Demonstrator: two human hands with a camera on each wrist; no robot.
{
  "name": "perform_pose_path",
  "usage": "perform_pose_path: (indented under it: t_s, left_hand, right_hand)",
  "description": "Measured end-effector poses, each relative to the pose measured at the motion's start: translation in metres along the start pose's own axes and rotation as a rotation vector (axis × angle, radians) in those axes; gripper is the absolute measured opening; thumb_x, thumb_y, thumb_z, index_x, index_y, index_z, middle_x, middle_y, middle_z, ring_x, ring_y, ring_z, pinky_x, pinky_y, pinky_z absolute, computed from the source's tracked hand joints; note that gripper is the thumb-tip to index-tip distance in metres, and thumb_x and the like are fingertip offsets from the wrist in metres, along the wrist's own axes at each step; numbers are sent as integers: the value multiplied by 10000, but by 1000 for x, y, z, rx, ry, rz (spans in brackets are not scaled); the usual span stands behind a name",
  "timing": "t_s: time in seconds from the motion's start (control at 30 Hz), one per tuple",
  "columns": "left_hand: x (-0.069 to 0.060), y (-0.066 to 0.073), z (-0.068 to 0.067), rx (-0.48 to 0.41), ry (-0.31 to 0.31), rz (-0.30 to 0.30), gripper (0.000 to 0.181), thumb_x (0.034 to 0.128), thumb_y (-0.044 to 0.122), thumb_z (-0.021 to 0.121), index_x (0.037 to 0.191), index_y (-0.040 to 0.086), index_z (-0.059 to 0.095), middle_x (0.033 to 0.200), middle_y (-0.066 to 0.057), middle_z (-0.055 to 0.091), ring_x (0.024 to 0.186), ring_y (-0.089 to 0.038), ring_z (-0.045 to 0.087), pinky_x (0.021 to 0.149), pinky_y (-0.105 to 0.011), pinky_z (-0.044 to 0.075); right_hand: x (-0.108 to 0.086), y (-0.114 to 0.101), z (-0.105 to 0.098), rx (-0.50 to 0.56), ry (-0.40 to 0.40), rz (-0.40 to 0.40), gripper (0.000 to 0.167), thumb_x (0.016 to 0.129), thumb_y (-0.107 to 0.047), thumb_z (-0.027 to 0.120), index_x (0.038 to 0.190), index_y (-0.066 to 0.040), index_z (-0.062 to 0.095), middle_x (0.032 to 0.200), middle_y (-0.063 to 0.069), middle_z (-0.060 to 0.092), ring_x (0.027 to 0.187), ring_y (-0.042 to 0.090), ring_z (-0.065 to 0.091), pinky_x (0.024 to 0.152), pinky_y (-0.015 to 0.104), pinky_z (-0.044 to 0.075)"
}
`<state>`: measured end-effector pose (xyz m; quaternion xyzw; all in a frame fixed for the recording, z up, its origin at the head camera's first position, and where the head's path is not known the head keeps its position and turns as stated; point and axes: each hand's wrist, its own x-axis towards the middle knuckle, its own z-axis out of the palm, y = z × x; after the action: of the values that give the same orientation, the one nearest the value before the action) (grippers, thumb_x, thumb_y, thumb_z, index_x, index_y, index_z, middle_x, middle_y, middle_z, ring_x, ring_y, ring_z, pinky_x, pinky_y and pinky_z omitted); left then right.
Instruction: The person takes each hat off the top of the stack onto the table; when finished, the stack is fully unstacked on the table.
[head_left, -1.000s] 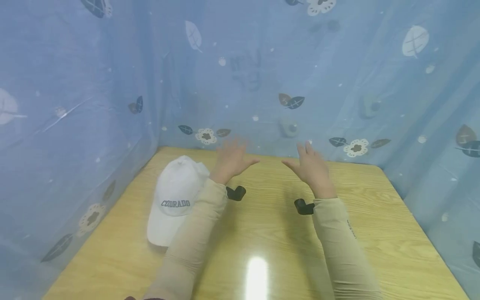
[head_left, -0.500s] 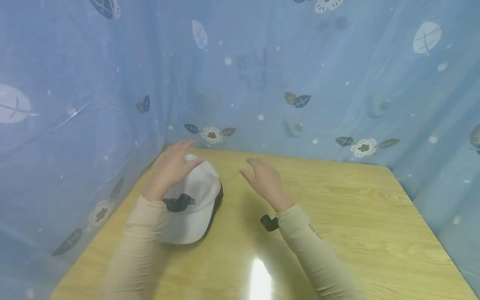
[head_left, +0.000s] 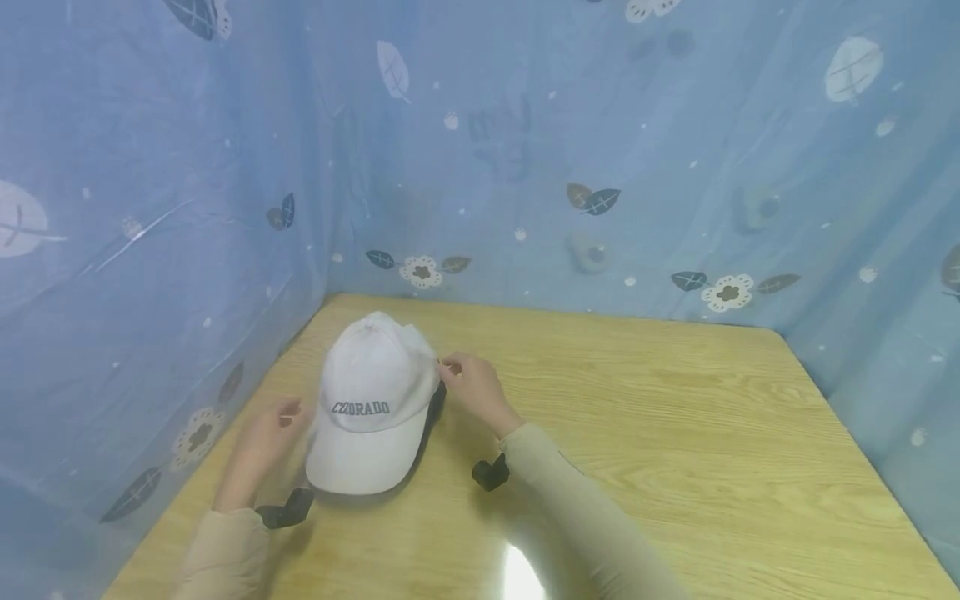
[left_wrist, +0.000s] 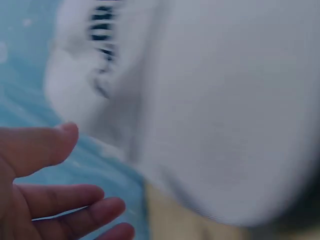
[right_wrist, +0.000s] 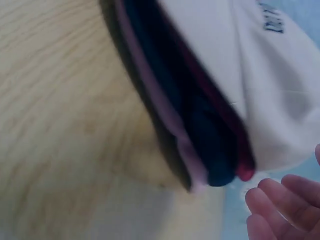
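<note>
A white baseball cap (head_left: 375, 375) with dark "COLORADO" lettering lies on the table's left side, its brim toward me. Under its brim the right wrist view shows layered edges in crimson, dark blue (right_wrist: 200, 130) and pink, which look like more caps stacked beneath. My left hand (head_left: 266, 442) is beside the cap's left side; in the left wrist view its thumb and fingers (left_wrist: 75, 212) are apart, with nothing between them. At the cap's right edge is my right hand (head_left: 474, 387), its loosely bent fingers (right_wrist: 280, 200) close to the rim. Whether they touch it I cannot tell.
The wood-patterned table (head_left: 637, 450) extends to the right of the cap. A blue curtain (head_left: 487, 167) with leaf and flower prints hangs around the back and sides. Black wrist mounts (head_left: 491, 472) stick out from both sleeves.
Both hands have moved left and down from above the table's far part to either side of the cap. The cap stays in about the same place on the table.
</note>
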<state>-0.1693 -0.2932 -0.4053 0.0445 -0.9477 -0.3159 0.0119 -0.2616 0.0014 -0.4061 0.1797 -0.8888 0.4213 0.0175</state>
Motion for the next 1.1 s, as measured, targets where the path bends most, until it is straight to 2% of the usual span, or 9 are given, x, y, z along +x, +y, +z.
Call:
perform_pose_path:
  t_s: [0.1,0.2,0.4,0.47,0.53,0.7,0.83,1.0,1.1]
  left_hand:
    - [-5,-10,16,-57,-10,-39,616,954,415,447,1317,-80,401,1250,-301,488,1111,-452,487,900,-568,401]
    - [-6,-12,26,-102,-31,-80,575,940,392,490,1306,-48,434,1250,-282,498,1103,-427,500,892,-548,416]
    - [-6,-12,33,-143,-34,-142,586,927,407,506,1300,-40,445,1246,-294,496,1062,-418,533,837,-509,466]
    - [-4,-12,32,-151,-34,-154,580,926,396,512,1295,-46,448,1231,-296,507,1038,-410,550,813,-491,485]
    - [-3,-12,32,-165,-28,-163,565,921,387,523,1285,-40,460,1213,-286,524,1031,-395,554,822,-484,480]
    - [-1,-8,25,-183,1,-123,538,923,347,535,1250,-76,472,1186,-301,534,1045,-425,535,830,-489,476]
    - [-3,-3,17,-185,35,-93,488,935,281,530,1233,-102,473,1159,-311,547,1002,-418,563,798,-458,499]
    - [-4,12,8,-231,60,-78,506,933,323,533,1243,-73,485,1168,-284,560,970,-348,596,754,-330,518]
    - [0,31,7,-277,87,-64,524,915,368,553,1246,-36,506,1169,-248,577,962,-283,602,747,-270,505]
  right_hand:
    - [0,7,4,78,3,-2,325,938,-283,521,1135,-52,636,1087,75,657,965,215,606,821,357,500]
    - [0,12,8,146,13,1,288,926,-235,543,1113,-43,648,1087,80,661,965,215,613,835,353,499]
    - [1,11,16,309,8,70,241,893,-157,588,1044,18,653,931,134,680,768,284,658,671,327,550]
    - [2,9,18,345,7,87,217,889,-138,593,1014,30,651,885,135,677,720,294,660,629,308,553]
    - [3,7,19,343,29,91,178,892,-135,595,967,15,654,858,110,675,718,249,657,626,260,543]
    - [7,1,17,333,105,64,129,896,-143,598,883,-25,647,814,74,673,676,161,641,602,210,528]
    - [10,-8,11,333,142,15,138,898,-143,598,904,-17,654,833,93,685,663,197,660,567,205,527]
    - [14,-16,-7,334,181,-40,143,900,-132,594,900,-1,652,826,130,687,682,271,665,557,210,527]
    - [17,-15,-28,352,217,-30,141,892,-133,606,896,-2,658,842,135,685,704,253,668,595,216,536]
